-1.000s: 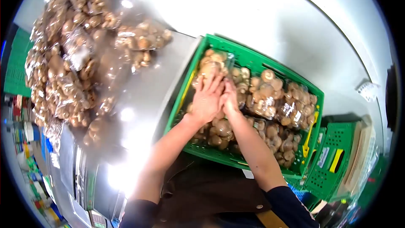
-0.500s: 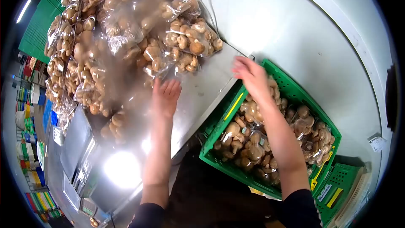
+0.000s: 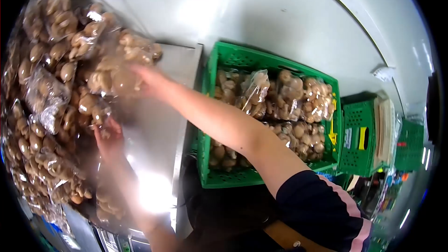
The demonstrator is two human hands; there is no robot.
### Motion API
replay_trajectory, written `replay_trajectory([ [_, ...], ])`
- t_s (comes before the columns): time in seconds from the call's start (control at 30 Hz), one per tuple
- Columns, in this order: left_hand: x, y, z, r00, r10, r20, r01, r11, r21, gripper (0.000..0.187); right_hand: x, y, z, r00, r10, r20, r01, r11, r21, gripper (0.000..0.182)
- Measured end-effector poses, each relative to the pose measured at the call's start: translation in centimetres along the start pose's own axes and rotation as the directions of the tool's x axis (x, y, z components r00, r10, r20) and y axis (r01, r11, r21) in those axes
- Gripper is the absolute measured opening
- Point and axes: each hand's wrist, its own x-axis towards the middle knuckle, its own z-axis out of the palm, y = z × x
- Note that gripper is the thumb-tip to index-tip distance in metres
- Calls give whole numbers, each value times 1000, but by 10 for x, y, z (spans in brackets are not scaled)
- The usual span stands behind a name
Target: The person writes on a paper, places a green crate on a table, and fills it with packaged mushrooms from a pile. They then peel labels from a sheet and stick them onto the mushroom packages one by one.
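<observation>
A large heap of clear bags of brown mushrooms [image 3: 42, 135] covers the left of the metal table [image 3: 158, 102]. My right hand [image 3: 148, 78] reaches across to the heap's right side and touches or nears a blurred mushroom bag [image 3: 112, 77]; its fingers are smeared and partly hidden. Lower down, my left hand [image 3: 109, 137] is at the heap's edge, fingers raised and apart beside a bag [image 3: 93, 107]. Nothing shows in its palm. The green crate [image 3: 275, 53], right of the table, holds several bagged mushrooms [image 3: 291, 95] and lies partly under my right forearm.
More green crates [image 3: 357, 135] stand at the right, with light-coloured trays or sheets [image 3: 385, 130] beside them. A pale wall [image 3: 261, 9] runs behind the table and crate. A cable [image 3: 123, 11] hangs at the upper left above the heap.
The view has turned right, so the crate sits more centrally. My right hand has moved from beside the crate to the heap; my left hand has also come up against the heap.
</observation>
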Motion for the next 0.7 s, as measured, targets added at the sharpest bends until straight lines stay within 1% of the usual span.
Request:
replay_trajectory([
  [0.07,-2,-6,4,991,131,-21,-131,991,9,46,-77,-25,16,995,-77,-62,74,996,-48,46],
  [0.13,2,3,5,997,57,44,-56,998,-21,47,-120,-22,3,982,-173,-80,180,978,102,44],
  [0.17,0,-4,17,994,106,7,-106,993,43,50,-142,-21,-8,972,-214,-95,228,957,178,42],
  [0.2,-13,-21,38,998,58,-26,-58,998,12,53,-171,-25,-25,972,-230,-51,235,942,238,40],
  [0.23,-5,-19,34,998,60,20,-60,998,-16,60,-194,-26,-47,968,-239,-80,251,938,241,39],
  [0.27,9,-5,24,996,63,66,-60,997,-38,69,-230,-30,-57,933,-308,-187,340,925,170,40],
  [0.3,40,21,0,992,113,55,-109,992,-68,67,-265,-37,-67,882,-380,-280,416,906,81,42],
  [0.33,39,16,3,981,187,50,-185,982,-41,55,-291,-37,-85,843,-450,-293,481,876,37,46],
  [0.37,42,24,-2,975,213,60,-209,976,-61,50,-314,-35,-97,784,-484,-390,509,860,-44,47],
  [0.4,46,29,-6,968,238,76,-232,969,-86,44,-335,-29,-116,740,-493,-457,519,851,-80,48],
  [0.43,41,26,-2,965,243,99,-236,968,-84,43,-356,-24,-135,691,-500,-522,523,845,-117,50],
  [0.47,33,24,7,962,246,122,-238,968,-76,42,-372,-9,-161,669,-474,-573,518,850,-98,51],
  [0.5,16,7,24,966,221,136,-200,968,-152,41,-385,1,-175,672,-488,-557,542,836,-78,53],
  [0.57,9,10,32,972,162,171,-126,971,-203,40,-404,20,-192,676,-518,-524,589,807,-36,55],
  [0.6,5,9,36,973,132,189,-87,969,-229,39,-407,30,-196,671,-475,-569,570,821,-13,56],
  [0.67,-8,1,40,973,129,191,-78,965,-252,38,-405,47,-199,659,-382,-648,529,848,39,58],
  [0.7,-15,-6,42,973,136,184,-83,959,-271,37,-402,53,-199,708,-315,-632,509,848,147,58],
])
